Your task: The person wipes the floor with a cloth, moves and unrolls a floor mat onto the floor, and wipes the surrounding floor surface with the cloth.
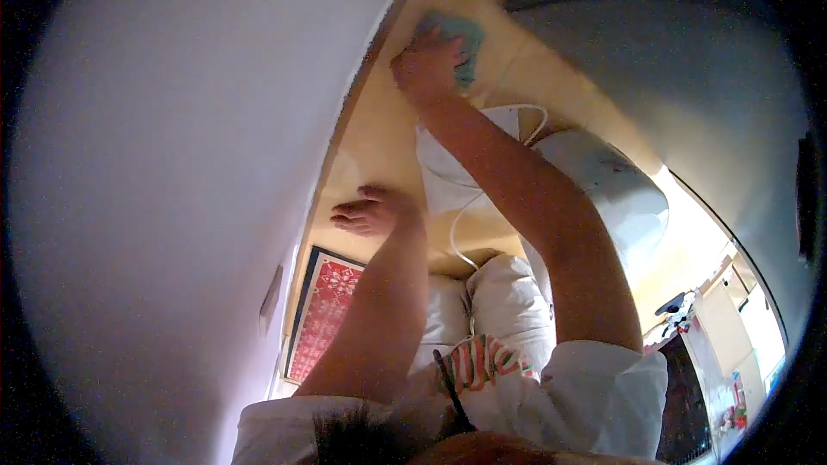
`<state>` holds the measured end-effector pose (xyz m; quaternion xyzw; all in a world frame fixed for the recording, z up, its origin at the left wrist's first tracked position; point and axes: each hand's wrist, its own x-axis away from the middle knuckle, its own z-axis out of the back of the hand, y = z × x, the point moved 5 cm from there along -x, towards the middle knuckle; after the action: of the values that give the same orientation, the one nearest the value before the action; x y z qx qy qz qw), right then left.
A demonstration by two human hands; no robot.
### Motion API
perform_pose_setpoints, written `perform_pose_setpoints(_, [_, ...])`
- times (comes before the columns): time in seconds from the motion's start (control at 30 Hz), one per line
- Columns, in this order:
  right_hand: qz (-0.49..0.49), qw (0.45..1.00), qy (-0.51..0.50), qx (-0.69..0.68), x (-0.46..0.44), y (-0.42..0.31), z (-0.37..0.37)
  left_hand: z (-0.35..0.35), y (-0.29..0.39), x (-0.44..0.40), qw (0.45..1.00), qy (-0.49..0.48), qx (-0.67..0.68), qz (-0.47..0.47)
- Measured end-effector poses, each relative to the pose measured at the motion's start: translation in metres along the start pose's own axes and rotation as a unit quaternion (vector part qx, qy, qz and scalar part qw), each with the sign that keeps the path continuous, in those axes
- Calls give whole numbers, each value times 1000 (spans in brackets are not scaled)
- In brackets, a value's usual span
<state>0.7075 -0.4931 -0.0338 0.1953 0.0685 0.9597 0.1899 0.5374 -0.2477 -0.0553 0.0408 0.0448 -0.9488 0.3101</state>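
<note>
My right hand [428, 66] is stretched forward and presses on a blue-green cloth [469, 34] lying on the light wooden-looking floor [362, 151], close to the wall's base. The fingers rest over the cloth, and part of it shows beyond them. Nearer to me, my left hand [369, 213] lies on the same surface with its fingers spread and nothing in it. Between and beside my arms are a white flat object [439, 155] and a looped white cable [538, 112].
A white wall [189, 146] rises along the left. A red patterned mat [327, 314] lies below my left hand. A rounded whitish object [607, 189] stands right of my right forearm. Large grey surfaces [689, 60] fill the upper right.
</note>
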Motion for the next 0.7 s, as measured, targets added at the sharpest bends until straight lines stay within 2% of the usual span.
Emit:
perform_pose_setpoints(0.1, [91,993,-37,-68,6,1,16,-11,-3,-1,1000,-1,4,5])
perform_pose_setpoints(0.13, [93,990,-36,-102,-4,14,25,-13,-6,-1,1000,-2,4,2])
perform_pose_setpoints(0.2, [51,990,-11,-134,-35,52,42,-8,-5,-1,1000,-4,6,4])
perform_pose_setpoints(0.27, [-13,986,57,-158,-73,95,50,-8,-3,0,1000,-1,0,10])
perform_pose_setpoints(0.4, [-95,967,136,-191,-128,149,34,0,2,-2,1000,13,-6,3])
perform_pose_setpoints(0.6, [-103,968,130,-191,-125,139,8,-9,-5,-2,999,22,-19,11])
perform_pose_setpoints(0.7, [-57,977,114,-172,-85,103,2,-6,-1,1,1000,16,-11,19])
